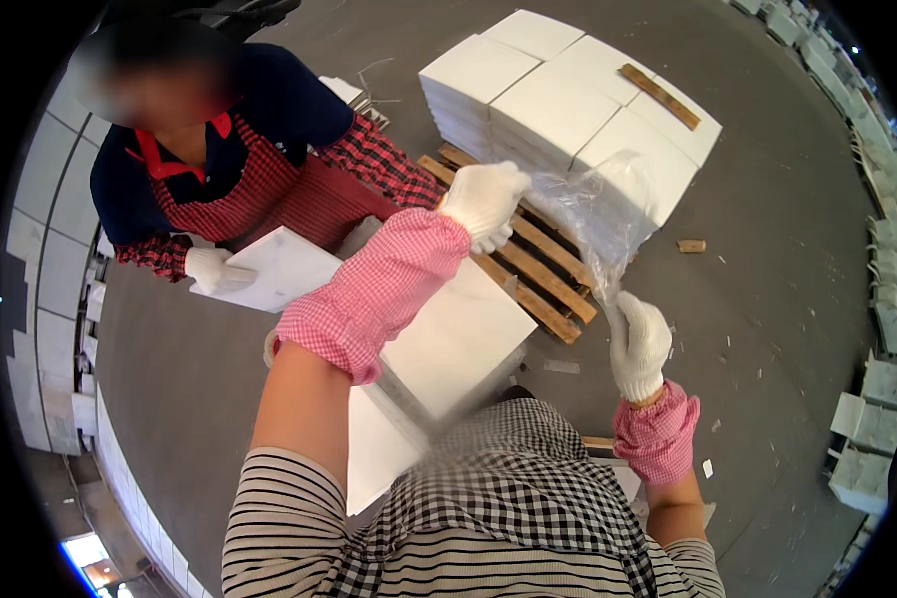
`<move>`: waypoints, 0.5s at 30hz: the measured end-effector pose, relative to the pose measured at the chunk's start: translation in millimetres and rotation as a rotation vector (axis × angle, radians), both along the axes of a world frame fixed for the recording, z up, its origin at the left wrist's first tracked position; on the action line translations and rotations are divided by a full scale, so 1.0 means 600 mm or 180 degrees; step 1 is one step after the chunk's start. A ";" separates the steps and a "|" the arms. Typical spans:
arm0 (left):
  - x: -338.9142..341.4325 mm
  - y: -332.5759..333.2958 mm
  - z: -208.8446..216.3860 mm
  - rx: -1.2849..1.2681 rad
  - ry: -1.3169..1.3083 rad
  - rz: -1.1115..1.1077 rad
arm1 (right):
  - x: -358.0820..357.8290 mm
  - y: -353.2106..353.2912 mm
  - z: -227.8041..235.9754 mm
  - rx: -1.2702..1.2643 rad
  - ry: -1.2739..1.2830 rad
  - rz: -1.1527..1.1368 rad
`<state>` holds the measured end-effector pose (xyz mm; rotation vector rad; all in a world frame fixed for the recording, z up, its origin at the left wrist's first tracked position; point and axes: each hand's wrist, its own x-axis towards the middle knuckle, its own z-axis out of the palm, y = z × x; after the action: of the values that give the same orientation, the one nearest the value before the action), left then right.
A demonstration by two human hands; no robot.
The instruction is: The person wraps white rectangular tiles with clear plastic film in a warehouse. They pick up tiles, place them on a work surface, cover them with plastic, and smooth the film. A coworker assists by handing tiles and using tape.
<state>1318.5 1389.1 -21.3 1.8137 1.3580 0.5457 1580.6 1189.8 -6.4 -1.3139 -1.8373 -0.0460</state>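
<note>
Clear plastic film (600, 214) stretches between my two gloved hands, crumpled and narrowing toward the right one. My left hand (485, 204), in a white knit glove and pink checked sleeve cover, is closed on the film's far-left end. At the lower right my right hand (641, 344), gloved the same way, pinches the gathered end. Below my left forearm lie white tiles (458, 339), partly hidden by the arm. To the left, a co-worker (254, 189) in a red checked apron holds a tilted white tile (279, 267) with white-gloved hands.
Stacked white tiles (538, 95) stand beyond my hands, with a wooden strip (660, 97) on top. A slatted wooden pallet (543, 254) lies between. A small wood block (692, 246) and scraps are on the grey floor. More stacks (879, 419) line the right edge.
</note>
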 end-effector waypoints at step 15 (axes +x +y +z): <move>-0.268 -0.146 -0.357 0.1314 0.2765 -0.1139 | -0.161 0.030 -0.331 -0.1746 -0.0937 0.1156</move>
<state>1157.4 1301.5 -235.3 2.7418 1.4469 -0.2223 1483.9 1207.9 -204.8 -1.3556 -2.4282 0.5162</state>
